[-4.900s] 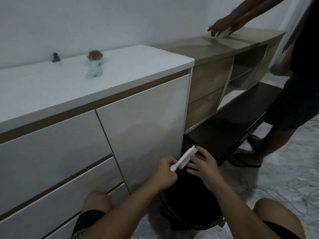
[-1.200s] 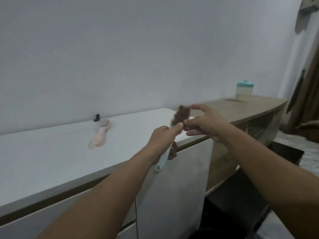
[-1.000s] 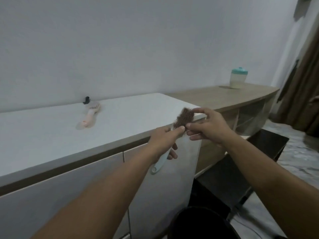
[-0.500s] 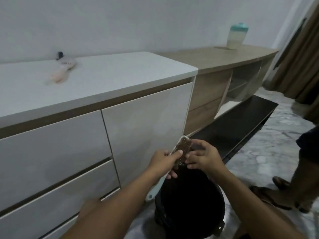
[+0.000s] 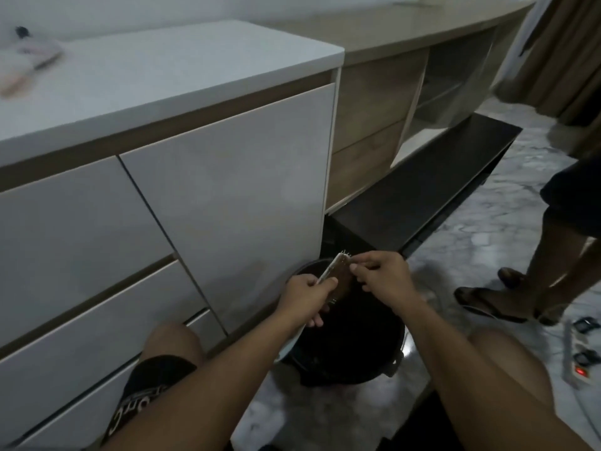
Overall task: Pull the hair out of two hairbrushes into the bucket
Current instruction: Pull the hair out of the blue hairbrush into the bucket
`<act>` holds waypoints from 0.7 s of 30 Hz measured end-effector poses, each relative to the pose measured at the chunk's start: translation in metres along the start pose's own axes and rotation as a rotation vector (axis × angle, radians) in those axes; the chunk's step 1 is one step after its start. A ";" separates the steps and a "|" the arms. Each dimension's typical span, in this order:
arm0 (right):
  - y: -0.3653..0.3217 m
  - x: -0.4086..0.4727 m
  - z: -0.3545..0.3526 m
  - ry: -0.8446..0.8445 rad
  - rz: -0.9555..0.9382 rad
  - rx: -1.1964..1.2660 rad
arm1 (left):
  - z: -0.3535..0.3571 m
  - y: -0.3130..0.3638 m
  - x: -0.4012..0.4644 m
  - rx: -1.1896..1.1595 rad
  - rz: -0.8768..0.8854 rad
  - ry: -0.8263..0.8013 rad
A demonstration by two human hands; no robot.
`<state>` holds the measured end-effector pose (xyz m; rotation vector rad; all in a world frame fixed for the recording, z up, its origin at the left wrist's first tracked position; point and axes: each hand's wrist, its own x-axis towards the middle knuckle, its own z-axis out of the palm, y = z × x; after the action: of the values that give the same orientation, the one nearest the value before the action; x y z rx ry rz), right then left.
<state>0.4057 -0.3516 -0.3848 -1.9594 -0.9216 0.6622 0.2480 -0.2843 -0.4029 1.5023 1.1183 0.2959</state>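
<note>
Only lettering in view: white print on the black shorts (image 5: 148, 382) at the left thigh, partly cut off by the forearm (looks like "O", "r", "C" shapes, not a readable word). Nothing legible on the hairbrush (image 5: 338, 275), bucket (image 5: 364, 353), cabinet fronts (image 5: 227, 196) or the power strip (image 5: 577, 359).
</note>
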 end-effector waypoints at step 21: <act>0.001 0.005 0.008 -0.020 -0.093 -0.146 | 0.010 -0.028 0.006 0.065 0.016 0.052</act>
<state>0.4036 -0.3441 -0.3905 -2.0269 -1.0936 0.5753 0.2451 -0.2901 -0.4324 1.5689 1.1676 0.3140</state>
